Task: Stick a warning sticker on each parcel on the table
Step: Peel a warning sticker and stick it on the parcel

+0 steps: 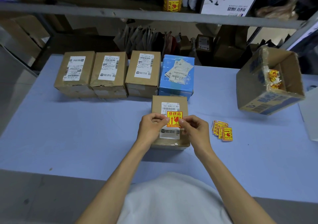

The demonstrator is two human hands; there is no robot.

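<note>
One view: wide-angle head cam is looking fwd and down onto the table [77, 137] from close above. Left hand [151, 128] and right hand [195, 129] are sitting near, mid-frame; shelf [86, 11] is bending across the top.

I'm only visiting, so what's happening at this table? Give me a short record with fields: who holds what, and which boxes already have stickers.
Hands: left hand and right hand each pinch a side of one yellow warning sticker
Sticker position: over the top of the near brown parcel; contact unclear
Back row: three brown parcels and a blue parcel, no yellow sticker visible on them
Spares: small pile on the table, right of the near parcel
Right side: open carton holding sticker scraps
Shelf: sticker roll
</note>
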